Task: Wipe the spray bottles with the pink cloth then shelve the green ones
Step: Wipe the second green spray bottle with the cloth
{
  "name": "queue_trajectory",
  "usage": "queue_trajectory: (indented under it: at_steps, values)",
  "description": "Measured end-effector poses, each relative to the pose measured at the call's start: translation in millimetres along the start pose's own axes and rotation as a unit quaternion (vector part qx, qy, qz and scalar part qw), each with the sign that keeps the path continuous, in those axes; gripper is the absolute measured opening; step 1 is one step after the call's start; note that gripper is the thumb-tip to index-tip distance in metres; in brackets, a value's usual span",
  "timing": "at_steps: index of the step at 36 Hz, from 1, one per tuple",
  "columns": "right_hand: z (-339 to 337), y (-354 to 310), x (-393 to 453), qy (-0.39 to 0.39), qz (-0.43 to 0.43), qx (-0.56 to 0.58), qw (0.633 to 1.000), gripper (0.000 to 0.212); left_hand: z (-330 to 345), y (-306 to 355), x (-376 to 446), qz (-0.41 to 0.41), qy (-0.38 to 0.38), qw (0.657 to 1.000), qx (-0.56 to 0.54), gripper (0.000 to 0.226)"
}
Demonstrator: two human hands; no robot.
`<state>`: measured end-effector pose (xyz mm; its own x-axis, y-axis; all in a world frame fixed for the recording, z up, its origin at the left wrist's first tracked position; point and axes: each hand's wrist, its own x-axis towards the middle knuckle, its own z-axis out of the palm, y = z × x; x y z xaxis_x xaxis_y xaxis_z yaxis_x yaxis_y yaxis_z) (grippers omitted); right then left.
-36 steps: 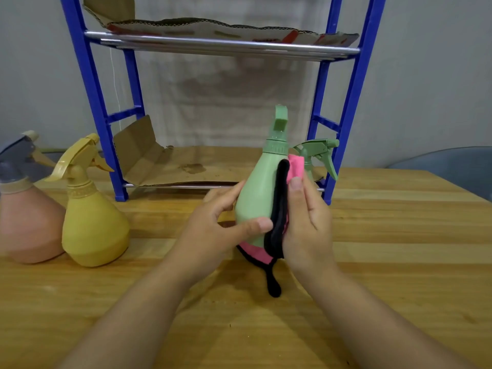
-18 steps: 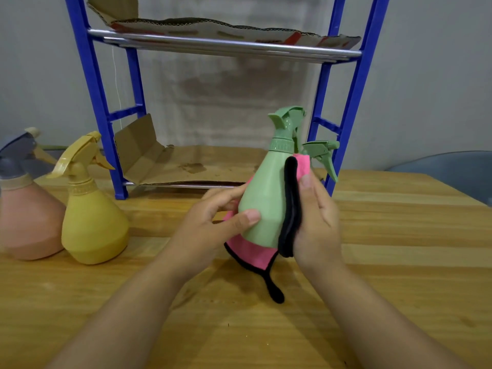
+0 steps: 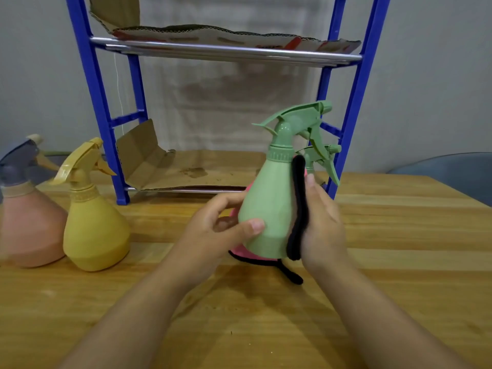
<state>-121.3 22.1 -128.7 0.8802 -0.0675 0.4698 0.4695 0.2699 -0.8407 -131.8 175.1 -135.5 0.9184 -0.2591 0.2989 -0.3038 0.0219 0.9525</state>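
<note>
A green spray bottle point(image 3: 269, 206) is held upright above the wooden table point(image 3: 399, 262), its nozzle pointing right. My left hand point(image 3: 213, 230) grips its body from the left, thumb across the front. My right hand point(image 3: 322, 225) presses the pink cloth point(image 3: 298, 209) with black edging against the bottle's right side; the cloth wraps behind and hangs below the base. A second green spray bottle point(image 3: 322, 158) stands behind, on the lower shelf of the blue rack point(image 3: 351, 102), mostly hidden.
A yellow spray bottle point(image 3: 93, 222) and a pink-orange one with a grey trigger point(image 3: 24, 219) stand on the table at the left. Cardboard point(image 3: 186, 169) lines the rack's lower and upper shelves. A grey-blue chair back point(image 3: 452, 169) shows at the far right.
The green bottle has turned in my hands: its nozzle, first facing away, now points right. The cloth has stayed pressed against its right side.
</note>
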Motion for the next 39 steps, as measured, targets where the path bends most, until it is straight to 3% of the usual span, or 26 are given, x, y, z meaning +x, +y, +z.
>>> queue_trajectory:
  at_steps: [4,9,13,16,18,22,26,30,39]
  values:
    - [3.6,6.9,-5.6,0.009,-0.058,-0.053,0.997,0.029,2.1,2.0,1.0,-0.001,0.017,0.996,0.090,0.042]
    - [4.2,9.4,-4.9,0.018,-0.123,-0.123,0.985,0.010,7.0,4.5,-2.4,0.015,0.031,0.998,0.049,0.041]
    - [1.0,13.7,-5.8,0.002,-0.158,-0.225,0.961,0.037,7.6,-3.1,2.8,-0.002,0.094,0.996,0.002,0.058]
    - [0.9,15.7,-10.4,-0.039,-0.167,-0.325,0.930,0.052,6.8,-4.9,4.1,0.006,0.098,0.995,0.005,0.046]
    - [1.5,15.1,-10.5,-0.044,-0.169,-0.343,0.923,0.053,6.6,-5.2,3.3,0.011,0.098,0.995,0.012,0.051]
    - [3.5,12.1,-8.4,-0.040,-0.165,-0.319,0.932,0.051,6.4,-4.0,2.2,0.023,0.100,0.995,-0.004,0.070]
    - [4.6,3.9,-3.9,-0.044,-0.133,-0.232,0.963,0.045,4.8,-3.3,3.5,0.035,0.091,0.995,-0.018,0.062]
    - [2.3,-4.3,2.1,-0.043,-0.044,-0.117,0.991,0.042,1.8,-4.2,3.8,0.036,0.075,0.997,-0.011,0.058]
    - [1.5,-0.2,-3.8,-0.039,-0.073,-0.171,0.982,0.046,6.8,-2.3,3.5,0.045,0.028,0.999,0.005,0.059]
